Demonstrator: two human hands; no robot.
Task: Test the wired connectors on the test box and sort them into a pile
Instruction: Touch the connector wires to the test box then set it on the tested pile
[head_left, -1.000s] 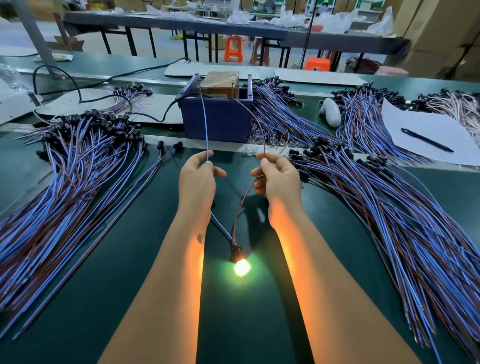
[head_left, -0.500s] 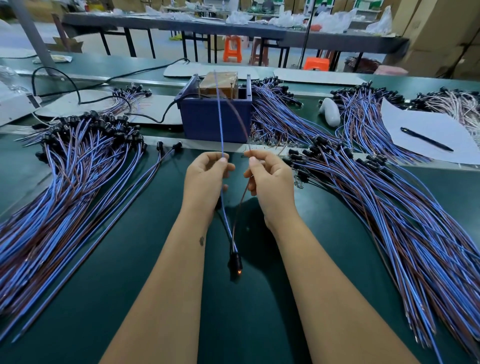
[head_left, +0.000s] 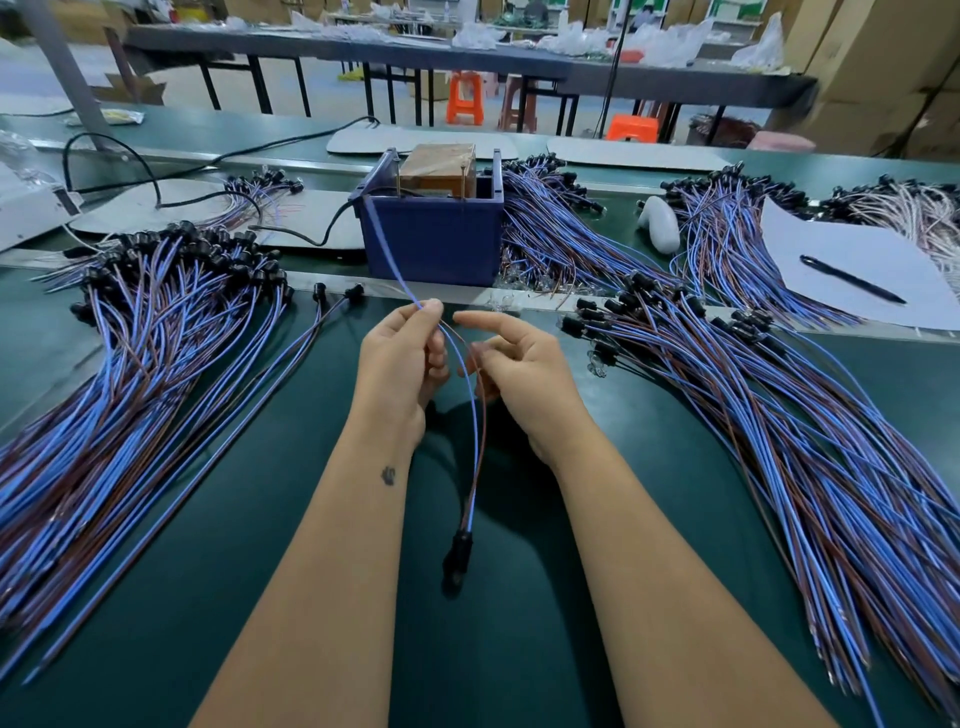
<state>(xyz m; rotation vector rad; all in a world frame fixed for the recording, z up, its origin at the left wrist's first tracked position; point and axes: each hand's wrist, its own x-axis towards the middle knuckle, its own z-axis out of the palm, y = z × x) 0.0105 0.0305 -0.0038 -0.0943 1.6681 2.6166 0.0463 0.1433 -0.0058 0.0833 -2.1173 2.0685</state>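
Currently the left hand (head_left: 402, 371) pinches the blue wire (head_left: 470, 415) between thumb and forefinger, above the green table (head_left: 208, 545). Right hand (head_left: 519, 374) sits just beside it, fingers loosely extended; whether it grips the brown wire (head_left: 483, 415) is unclear. Both wires hang to the black connector (head_left: 458, 553), unlit, between the forearms. Blue wire's far end blurs toward the test box (head_left: 434, 239). Piles: left (head_left: 130, 374), right (head_left: 779, 415).

Green table (head_left: 208, 571) with 2 big wire piles (head_left: 130, 389) (head_left: 805, 441), blue test box (head_left: 431, 234), paper sheet (head_left: 857, 270), pen (head_left: 852, 279).
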